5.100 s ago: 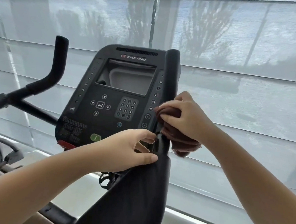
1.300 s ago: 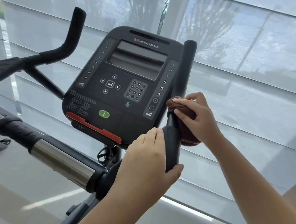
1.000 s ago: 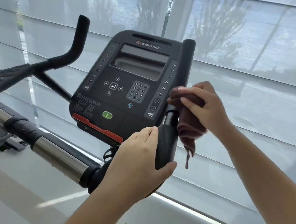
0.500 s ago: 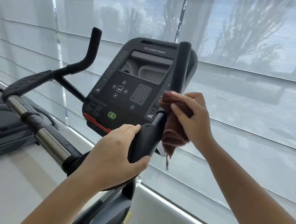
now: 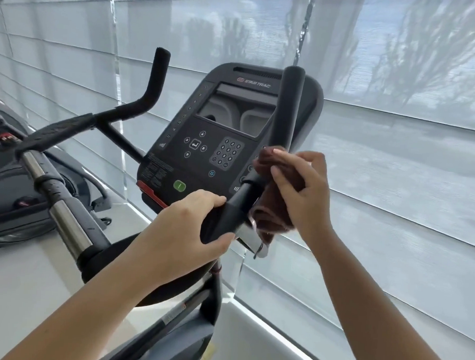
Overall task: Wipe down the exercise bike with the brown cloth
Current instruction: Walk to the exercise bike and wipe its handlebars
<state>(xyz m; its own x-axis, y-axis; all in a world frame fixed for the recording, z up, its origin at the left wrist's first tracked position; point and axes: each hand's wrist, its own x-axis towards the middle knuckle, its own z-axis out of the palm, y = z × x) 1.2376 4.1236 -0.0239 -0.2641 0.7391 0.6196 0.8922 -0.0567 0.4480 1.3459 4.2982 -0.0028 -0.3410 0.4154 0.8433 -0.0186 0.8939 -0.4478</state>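
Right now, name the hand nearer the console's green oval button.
Left. The left hand grips the handlebar below the green oval button; the right hand, with the brown cloth, is farther right.

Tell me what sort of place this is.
Probably a gym or fitness room: a Star Trac exercise bike console, another machine beside it, and blinds over big windows.

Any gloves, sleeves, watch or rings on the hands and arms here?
No gloves, rings or watch show on the left hand or right hand. The left forearm and right forearm are uncovered down to the frame edge; no sleeve is in view.
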